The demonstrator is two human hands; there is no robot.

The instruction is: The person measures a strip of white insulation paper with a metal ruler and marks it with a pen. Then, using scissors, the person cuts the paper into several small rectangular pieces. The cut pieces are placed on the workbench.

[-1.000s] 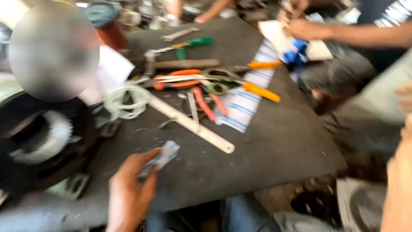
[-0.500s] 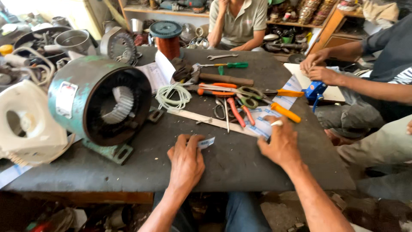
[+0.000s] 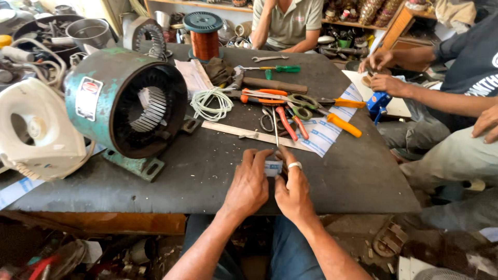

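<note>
Now both hands meet near the front edge of the dark grey worktable (image 3: 155, 189). The left hand (image 3: 250, 186) and the right hand (image 3: 294, 191) pinch between them a small pale-blue and white piece of paper (image 3: 272, 167), the fingers of each hand closed on its sides. The paper is just above the table surface, between the two thumbs. A silver ring (image 3: 294, 165) sits on one finger of the right hand.

Just beyond the hands lies a long flat wooden ruler (image 3: 244, 134), running across the table at a slant. Behind it are red-handled pliers (image 3: 286, 123), grey scissors (image 3: 266, 120) and an orange-handled screwdriver (image 3: 343, 125) that rests on a white sheet with blue print (image 3: 324, 136). A coil of whitish wire (image 3: 211, 103) lies to the left of these tools, near the ruler's end.

On the left part of the table stands a big green round motor housing (image 3: 111, 101) with its opening turned toward the camera; metal slots are visible inside. Beside it, at the table's left edge, is a white plastic fan casing (image 3: 36, 132). A spool of copper wire (image 3: 204, 36) stands at the far side.

Another person's hands (image 3: 384, 72) are busy at the right, close to a small blue tool (image 3: 378, 101).
</note>
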